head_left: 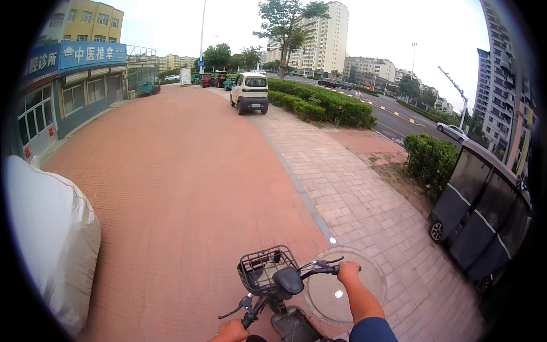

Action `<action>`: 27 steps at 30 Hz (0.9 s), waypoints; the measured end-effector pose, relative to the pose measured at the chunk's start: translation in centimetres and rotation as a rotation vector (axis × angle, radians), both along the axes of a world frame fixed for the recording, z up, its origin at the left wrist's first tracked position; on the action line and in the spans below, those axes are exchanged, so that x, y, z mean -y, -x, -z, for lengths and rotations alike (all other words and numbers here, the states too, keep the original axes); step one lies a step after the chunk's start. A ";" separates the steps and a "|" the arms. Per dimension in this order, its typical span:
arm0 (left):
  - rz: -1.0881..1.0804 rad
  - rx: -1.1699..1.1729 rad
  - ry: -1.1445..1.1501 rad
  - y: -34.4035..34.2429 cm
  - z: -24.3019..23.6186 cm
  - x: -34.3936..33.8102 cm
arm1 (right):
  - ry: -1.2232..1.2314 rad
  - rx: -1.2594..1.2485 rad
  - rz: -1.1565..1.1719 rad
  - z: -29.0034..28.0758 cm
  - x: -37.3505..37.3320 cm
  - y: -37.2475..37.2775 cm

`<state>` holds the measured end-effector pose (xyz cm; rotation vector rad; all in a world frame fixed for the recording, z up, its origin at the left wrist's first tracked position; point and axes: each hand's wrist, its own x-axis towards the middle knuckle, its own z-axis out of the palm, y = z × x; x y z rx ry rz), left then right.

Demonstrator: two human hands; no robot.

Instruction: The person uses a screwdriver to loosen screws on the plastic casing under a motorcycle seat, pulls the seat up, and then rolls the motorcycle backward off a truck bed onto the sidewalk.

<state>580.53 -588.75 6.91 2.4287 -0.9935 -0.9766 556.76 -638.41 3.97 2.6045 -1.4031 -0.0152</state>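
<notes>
Below me is a black electric bike (288, 280) with a wire front basket (248, 272). Its handlebar slants across the lower middle of the view. My right hand (347, 271) is wrapped round the right handlebar grip, behind a brake lever (322, 261). At the lower edge my left hand (232, 329) closes on the left handlebar grip, partly cut off by the frame. The left brake lever (231, 313) sticks out ahead of it. Something dark lies in the basket, too small to make out.
Red paving (182, 171) stretches ahead, with a paler brick strip (330, 171) on the right. A white covered bulk (51, 239) stands close left, a dark enclosed vehicle (484, 211) at right. Ahead is a small white car (249, 93); hedges (325, 102) border the road.
</notes>
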 end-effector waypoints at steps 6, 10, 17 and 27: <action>0.091 -0.018 0.018 -23.4 0.8 11.1 | -0.017 0.039 0.019 -0.5 10.5 -23.5; 0.044 0.066 0.015 -36.6 -1.4 19.7 | 0.085 0.069 -0.008 0.7 19.0 -37.6; -0.028 0.155 -0.087 -65.2 4.1 30.3 | -0.041 0.027 0.005 0.1 28.8 -66.3; 0.012 0.125 -0.069 -103.6 3.5 46.3 | -0.002 0.051 0.049 1.8 44.4 -103.8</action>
